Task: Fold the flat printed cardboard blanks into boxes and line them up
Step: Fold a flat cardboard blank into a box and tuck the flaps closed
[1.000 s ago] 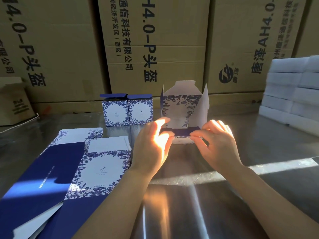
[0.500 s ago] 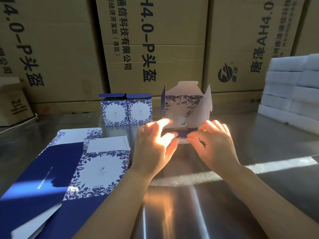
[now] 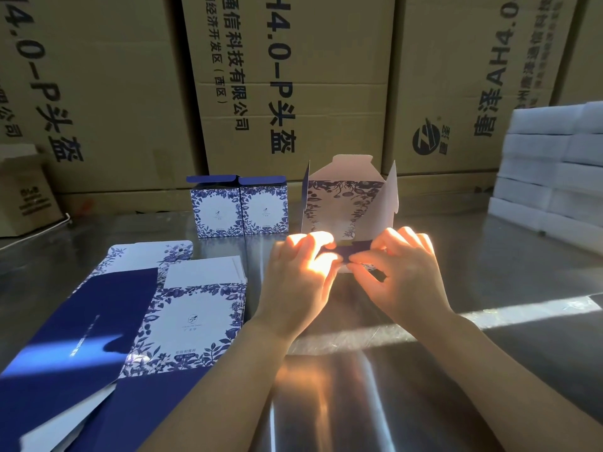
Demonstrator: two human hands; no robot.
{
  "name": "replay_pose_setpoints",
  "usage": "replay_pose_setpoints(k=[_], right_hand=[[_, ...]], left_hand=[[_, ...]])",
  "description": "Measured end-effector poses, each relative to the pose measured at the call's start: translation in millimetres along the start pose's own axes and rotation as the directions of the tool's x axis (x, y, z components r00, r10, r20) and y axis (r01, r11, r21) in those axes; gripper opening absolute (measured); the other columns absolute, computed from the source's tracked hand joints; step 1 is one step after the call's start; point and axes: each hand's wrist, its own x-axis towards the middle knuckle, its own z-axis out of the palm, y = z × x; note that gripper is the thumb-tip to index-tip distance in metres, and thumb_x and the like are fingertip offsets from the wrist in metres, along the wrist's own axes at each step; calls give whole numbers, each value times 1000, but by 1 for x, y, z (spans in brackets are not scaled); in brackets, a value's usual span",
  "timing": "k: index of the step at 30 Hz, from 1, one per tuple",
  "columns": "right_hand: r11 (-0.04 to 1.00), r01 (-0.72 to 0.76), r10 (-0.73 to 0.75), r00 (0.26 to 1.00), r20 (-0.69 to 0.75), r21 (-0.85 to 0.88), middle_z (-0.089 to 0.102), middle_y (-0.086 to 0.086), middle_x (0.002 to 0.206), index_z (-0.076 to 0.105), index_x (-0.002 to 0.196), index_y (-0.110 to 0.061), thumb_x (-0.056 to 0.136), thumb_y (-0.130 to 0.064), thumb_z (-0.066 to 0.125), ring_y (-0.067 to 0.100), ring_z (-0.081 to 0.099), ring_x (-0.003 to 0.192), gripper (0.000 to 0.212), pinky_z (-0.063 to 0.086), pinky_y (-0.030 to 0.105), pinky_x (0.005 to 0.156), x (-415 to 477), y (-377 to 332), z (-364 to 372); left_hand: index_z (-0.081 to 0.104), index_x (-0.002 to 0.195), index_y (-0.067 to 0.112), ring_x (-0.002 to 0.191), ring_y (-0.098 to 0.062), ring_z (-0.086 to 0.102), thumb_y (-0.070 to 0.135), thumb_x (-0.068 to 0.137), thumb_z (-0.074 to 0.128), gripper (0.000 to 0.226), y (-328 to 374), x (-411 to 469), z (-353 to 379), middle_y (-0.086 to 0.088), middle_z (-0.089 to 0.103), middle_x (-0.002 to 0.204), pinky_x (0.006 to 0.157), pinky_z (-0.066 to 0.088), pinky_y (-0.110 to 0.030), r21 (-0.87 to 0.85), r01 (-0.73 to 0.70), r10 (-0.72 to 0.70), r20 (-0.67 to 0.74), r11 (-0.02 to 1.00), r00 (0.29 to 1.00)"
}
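Note:
A half-folded blue-and-white floral box (image 3: pixel 342 200) stands on the metal table with its upper flaps raised. My left hand (image 3: pixel 300 282) and my right hand (image 3: pixel 404 275) both curl their fingers round its near lower edge, pinching a dark blue flap (image 3: pixel 354 247) between them. Two finished boxes (image 3: pixel 239 207) stand side by side just left of it, at the back of the table. A stack of flat printed blanks (image 3: pixel 182 308) lies at the front left.
Large brown shipping cartons (image 3: pixel 293 93) wall off the back of the table. White foam blocks (image 3: pixel 551 171) are stacked at the right. A small brown carton (image 3: pixel 23 197) sits at the far left. Sunlight streaks across the shiny tabletop (image 3: pixel 489 353).
Both hands have drawn closer together on the box's near edge, and their fingers have curled in more tightly on the blue flap. The box stays in place.

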Motion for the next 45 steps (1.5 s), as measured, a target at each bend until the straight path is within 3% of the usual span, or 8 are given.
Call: replay_pose_setpoints(k=[10, 16, 26, 38, 43, 45], right_hand=[[998, 55, -55, 998, 8, -39, 52, 1, 62, 73, 66, -19, 74, -19, 72, 26, 50, 56, 9, 42, 35, 57, 2, -4, -1], [997, 47, -48, 999, -20, -64, 53, -2, 63, 75, 67, -24, 74, -27, 74, 23, 49, 59, 7, 37, 33, 61, 1, -1, 1], [997, 42, -41, 999, 16, -68, 55, 0, 66, 74, 71, -18, 74, -18, 72, 26, 50, 60, 4, 29, 33, 64, 2, 6, -4], [999, -8, 7, 1000, -12, -52, 56, 2, 67, 76, 76, -18, 73, -22, 74, 27, 53, 62, 5, 38, 35, 65, 3, 17, -6], [999, -35, 35, 999, -4, -30, 57, 1, 66, 76, 75, -17, 70, -14, 82, 28, 51, 61, 8, 38, 35, 66, 2, 21, -4], [999, -40, 39, 999, -14, -27, 57, 0, 66, 76, 75, -19, 71, -18, 79, 26, 51, 60, 5, 36, 33, 67, 2, 22, -5]], left_hand=[[74, 75, 16, 88, -18, 42, 25, 83, 61, 18, 3, 0, 0, -2, 68, 91, 71, 36, -29, -10, -5, 5, 7, 1000, 1000], [74, 75, 15, 89, -19, 43, 25, 83, 60, 19, 1, 0, 1, -3, 68, 92, 73, 37, -30, -17, 17, -18, -17, 1000, 1000], [75, 80, 13, 88, -21, 43, 23, 75, 79, 12, -10, -6, 4, -9, 66, 93, 76, 37, -31, -6, 98, -98, -13, 995, 995], [76, 86, 10, 89, -19, 45, 21, 74, 78, 16, -11, -8, 4, -8, 64, 95, 75, 47, -35, -45, 147, -149, -43, 988, 988], [71, 94, 10, 90, -16, 42, 22, 71, 79, 27, -15, -7, 2, -4, 64, 102, 81, 41, -28, -173, 336, -341, -3, 926, 940], [73, 94, 9, 92, -15, 41, 22, 69, 81, 29, -17, -6, 1, -6, 64, 103, 85, 37, -19, -155, 354, -354, 25, 922, 935]])
